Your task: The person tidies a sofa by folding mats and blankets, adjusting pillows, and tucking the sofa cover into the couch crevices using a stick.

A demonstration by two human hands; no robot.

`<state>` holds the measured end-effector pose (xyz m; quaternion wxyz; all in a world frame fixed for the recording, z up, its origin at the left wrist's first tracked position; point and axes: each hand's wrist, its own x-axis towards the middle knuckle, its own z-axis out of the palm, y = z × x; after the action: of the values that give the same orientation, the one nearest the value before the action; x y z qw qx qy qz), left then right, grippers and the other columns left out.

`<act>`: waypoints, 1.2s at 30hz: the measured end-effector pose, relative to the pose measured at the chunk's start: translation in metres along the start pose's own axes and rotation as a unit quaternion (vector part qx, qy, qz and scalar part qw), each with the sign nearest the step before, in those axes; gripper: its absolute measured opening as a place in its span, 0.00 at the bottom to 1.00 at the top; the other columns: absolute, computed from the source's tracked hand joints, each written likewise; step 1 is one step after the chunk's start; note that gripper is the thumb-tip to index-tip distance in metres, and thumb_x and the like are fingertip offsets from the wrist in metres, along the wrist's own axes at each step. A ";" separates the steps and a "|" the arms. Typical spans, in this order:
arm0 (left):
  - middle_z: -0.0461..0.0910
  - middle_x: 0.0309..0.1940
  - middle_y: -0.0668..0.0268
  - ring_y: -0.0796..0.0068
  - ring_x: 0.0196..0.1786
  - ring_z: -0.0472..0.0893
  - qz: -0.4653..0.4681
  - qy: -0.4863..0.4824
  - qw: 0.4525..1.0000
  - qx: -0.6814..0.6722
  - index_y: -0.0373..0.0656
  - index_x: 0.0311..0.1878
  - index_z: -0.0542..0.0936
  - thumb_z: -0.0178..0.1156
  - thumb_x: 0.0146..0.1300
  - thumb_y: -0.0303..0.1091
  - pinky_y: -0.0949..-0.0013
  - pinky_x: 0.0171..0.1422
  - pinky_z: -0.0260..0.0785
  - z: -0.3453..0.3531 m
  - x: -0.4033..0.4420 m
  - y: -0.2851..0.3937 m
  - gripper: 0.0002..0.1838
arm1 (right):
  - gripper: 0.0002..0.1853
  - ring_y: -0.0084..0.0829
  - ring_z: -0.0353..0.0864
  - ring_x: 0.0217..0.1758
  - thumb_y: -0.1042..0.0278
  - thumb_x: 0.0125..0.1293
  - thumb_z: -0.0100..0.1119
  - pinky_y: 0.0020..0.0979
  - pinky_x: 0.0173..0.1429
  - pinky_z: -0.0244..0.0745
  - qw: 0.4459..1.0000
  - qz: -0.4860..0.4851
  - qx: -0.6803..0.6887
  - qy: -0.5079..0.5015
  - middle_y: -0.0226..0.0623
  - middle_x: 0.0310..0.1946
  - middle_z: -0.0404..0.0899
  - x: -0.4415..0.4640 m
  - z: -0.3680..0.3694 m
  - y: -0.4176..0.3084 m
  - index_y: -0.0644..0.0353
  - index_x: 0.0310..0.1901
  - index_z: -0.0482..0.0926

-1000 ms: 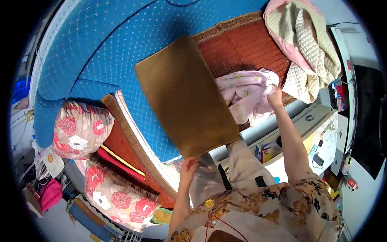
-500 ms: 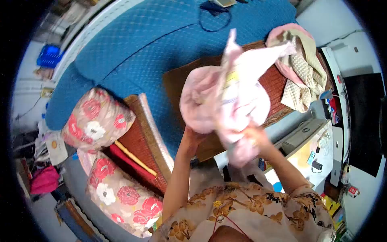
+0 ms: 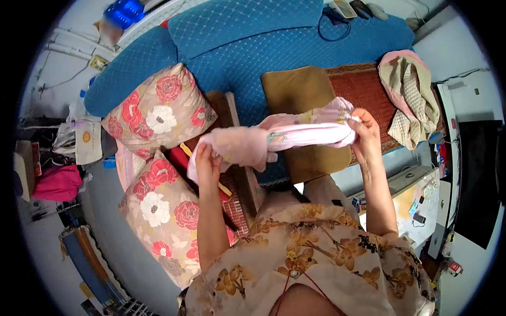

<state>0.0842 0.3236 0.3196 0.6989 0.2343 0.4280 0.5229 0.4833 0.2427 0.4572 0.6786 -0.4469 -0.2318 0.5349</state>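
Note:
A pale pink cloth with small prints (image 3: 247, 143) is stretched sideways in the air between my two hands. My left hand (image 3: 210, 164) grips its bunched left end, in front of the flowered pillows. At the other end, my right hand (image 3: 365, 130) pinches the gathered cloth between thumb and fingers. Behind and below the cloth lies a flat brown cushion (image 3: 300, 95), resting on the blue sofa (image 3: 240, 68) and partly on a reddish-brown woven mat (image 3: 361, 89).
Two flowered pillows (image 3: 161, 113) sit at the left on the sofa. A quilted cream and pink cover (image 3: 411, 100) is heaped at the right end. A side table with small items (image 3: 414, 200) and a dark television (image 3: 477, 184) stand at the right.
The pink cloth has been lifted off the mat and pulled out sideways. My left hand has let go of the brown cushion and taken the cloth. The view has shifted left.

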 end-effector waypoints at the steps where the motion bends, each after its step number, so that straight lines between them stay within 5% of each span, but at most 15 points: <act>1: 0.74 0.48 0.61 0.70 0.44 0.78 -0.035 -0.007 0.998 -0.047 0.44 0.57 0.67 0.47 0.66 0.37 0.70 0.40 0.75 0.018 -0.003 0.005 0.18 | 0.08 0.25 0.78 0.35 0.81 0.56 0.53 0.25 0.42 0.76 1.000 0.009 0.017 0.001 0.36 0.35 0.77 -0.006 0.018 -0.005 0.62 0.39 0.74; 2: 0.72 0.50 0.60 0.69 0.46 0.77 -0.068 -0.018 0.993 -0.093 0.45 0.58 0.66 0.47 0.66 0.39 0.68 0.43 0.74 0.046 -0.008 0.005 0.19 | 0.09 0.25 0.78 0.36 0.80 0.56 0.53 0.26 0.42 0.76 0.999 0.015 0.035 0.002 0.37 0.36 0.77 -0.009 0.037 -0.006 0.62 0.39 0.74; 5: 0.69 0.54 0.64 0.68 0.48 0.76 -0.094 -0.149 0.974 0.140 0.41 0.61 0.61 0.53 0.62 0.40 0.63 0.51 0.69 0.048 0.004 -0.063 0.27 | 0.10 0.27 0.77 0.39 0.80 0.56 0.53 0.27 0.44 0.76 0.994 0.045 0.078 -0.065 0.36 0.38 0.77 -0.018 0.066 0.011 0.62 0.41 0.74; 8: 0.74 0.52 0.61 0.66 0.46 0.77 0.081 -0.256 0.909 0.319 0.40 0.57 0.68 0.58 0.56 0.37 0.64 0.48 0.71 0.088 -0.026 -0.096 0.25 | 0.08 0.25 0.77 0.37 0.79 0.58 0.52 0.26 0.43 0.75 0.989 0.067 0.093 -0.097 0.35 0.36 0.77 -0.025 0.081 0.013 0.63 0.41 0.75; 11: 0.79 0.36 0.61 0.73 0.37 0.79 0.050 -0.252 0.716 0.649 0.38 0.48 0.75 0.61 0.50 0.36 0.67 0.42 0.71 0.069 -0.028 -0.121 0.21 | 0.08 0.26 0.79 0.36 0.78 0.59 0.51 0.27 0.44 0.76 0.996 0.052 0.034 -0.061 0.36 0.34 0.79 -0.018 0.061 -0.009 0.65 0.41 0.76; 14: 0.79 0.26 0.61 0.78 0.32 0.78 -0.018 -0.222 0.787 0.576 0.37 0.41 0.78 0.61 0.48 0.33 0.70 0.39 0.69 0.066 -0.031 -0.117 0.16 | 0.10 0.27 0.80 0.37 0.80 0.58 0.52 0.28 0.44 0.77 0.995 0.056 0.036 -0.078 0.38 0.35 0.79 -0.023 0.053 -0.029 0.66 0.43 0.76; 18: 0.79 0.34 0.67 0.79 0.35 0.76 -0.161 -0.261 0.891 0.334 0.39 0.44 0.78 0.57 0.55 0.31 0.76 0.40 0.66 0.096 -0.032 -0.117 0.13 | 0.11 0.25 0.78 0.36 0.83 0.54 0.52 0.24 0.42 0.75 0.986 0.060 0.053 -0.145 0.37 0.35 0.78 -0.037 0.061 -0.026 0.68 0.41 0.77; 23: 0.78 0.43 0.62 0.69 0.46 0.76 0.009 -0.113 0.993 0.019 0.35 0.46 0.75 0.53 0.59 0.32 0.67 0.52 0.70 0.062 0.007 -0.088 0.14 | 0.07 0.24 0.77 0.34 0.81 0.56 0.51 0.25 0.41 0.75 0.994 -0.090 -0.048 -0.036 0.35 0.34 0.78 -0.015 0.000 -0.096 0.64 0.36 0.77; 26: 0.73 0.50 0.54 0.63 0.51 0.74 0.120 0.085 0.985 -0.095 0.31 0.52 0.69 0.49 0.62 0.35 0.58 0.56 0.69 -0.001 0.025 0.008 0.19 | 0.06 0.23 0.77 0.39 0.71 0.62 0.54 0.25 0.45 0.73 0.964 -0.196 -0.129 0.128 0.34 0.37 0.78 0.022 -0.091 -0.152 0.63 0.39 0.77; 30: 0.68 0.58 0.51 0.55 0.61 0.67 0.187 0.066 0.960 -0.199 0.32 0.59 0.65 0.45 0.63 0.40 0.51 0.67 0.55 -0.078 0.031 0.147 0.25 | 0.10 0.26 0.76 0.44 0.72 0.64 0.51 0.27 0.51 0.71 0.926 -0.277 -0.161 0.199 0.37 0.39 0.78 0.072 -0.223 -0.222 0.67 0.44 0.75; 32: 0.69 0.57 0.50 0.54 0.61 0.67 0.222 0.164 0.948 -0.159 0.30 0.57 0.66 0.47 0.58 0.36 0.48 0.67 0.55 -0.059 0.004 0.202 0.26 | 0.10 0.26 0.75 0.44 0.72 0.64 0.52 0.26 0.50 0.71 0.921 -0.277 -0.164 0.222 0.36 0.40 0.78 0.085 -0.253 -0.247 0.67 0.44 0.75; 33: 0.69 0.57 0.49 0.54 0.62 0.66 0.253 0.079 0.944 -0.197 0.29 0.56 0.67 0.48 0.55 0.35 0.47 0.67 0.54 -0.138 0.030 0.224 0.26 | 0.10 0.25 0.75 0.44 0.72 0.64 0.52 0.25 0.50 0.70 0.923 -0.272 -0.168 0.213 0.35 0.40 0.78 0.092 -0.259 -0.255 0.67 0.44 0.75; 36: 0.67 0.58 0.49 0.53 0.61 0.67 0.271 0.058 0.936 -0.215 0.28 0.56 0.66 0.50 0.56 0.33 0.48 0.67 0.54 -0.137 -0.001 0.254 0.25 | 0.10 0.23 0.75 0.43 0.72 0.63 0.54 0.22 0.49 0.69 0.927 -0.267 -0.186 0.187 0.34 0.40 0.78 0.106 -0.282 -0.271 0.67 0.44 0.76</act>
<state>-0.1660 0.3936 0.4454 0.5383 0.1543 0.2656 0.7848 0.8813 0.2323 0.5328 0.7321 -0.5785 -0.3065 0.1882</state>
